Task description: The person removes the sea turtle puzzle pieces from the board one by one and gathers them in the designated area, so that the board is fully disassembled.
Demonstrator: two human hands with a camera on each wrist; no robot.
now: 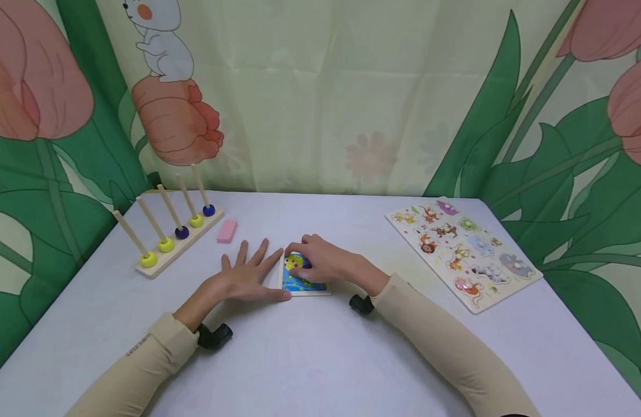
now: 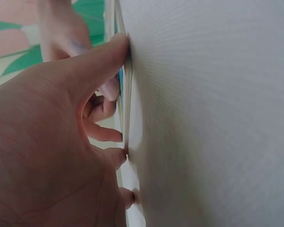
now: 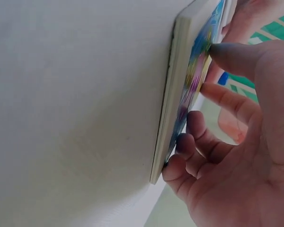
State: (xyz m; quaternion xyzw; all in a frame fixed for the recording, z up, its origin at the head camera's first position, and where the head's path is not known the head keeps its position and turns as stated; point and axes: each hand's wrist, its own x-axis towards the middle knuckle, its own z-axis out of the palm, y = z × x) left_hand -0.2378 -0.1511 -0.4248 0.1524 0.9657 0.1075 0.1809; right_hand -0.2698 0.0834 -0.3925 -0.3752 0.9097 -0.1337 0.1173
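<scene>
A small wooden puzzle point(image 1: 305, 291) lies flat on the table, its blue picture showing a yellow smiling creature. With fingers spread wide, my left hand point(image 1: 250, 282) rests at its left side; the thumb touches the near left corner and a fingertip the far one. My right hand point(image 1: 320, 262) arches over the picture and covers its right part. In the right wrist view, the thumb and forefinger of that hand point(image 3: 241, 127) pinch a yellow puzzle piece point(image 3: 206, 71) at the board's face. The other fingers curl against the picture's lower part.
A pink block point(image 1: 227, 231) lies beyond my left hand. Left of it stands a wooden peg rack point(image 1: 177, 249) with yellow and dark blue beads on its upright pegs. An animal puzzle board point(image 1: 463, 252) lies at the right. A printed curtain point(image 1: 320, 104) hangs behind the table.
</scene>
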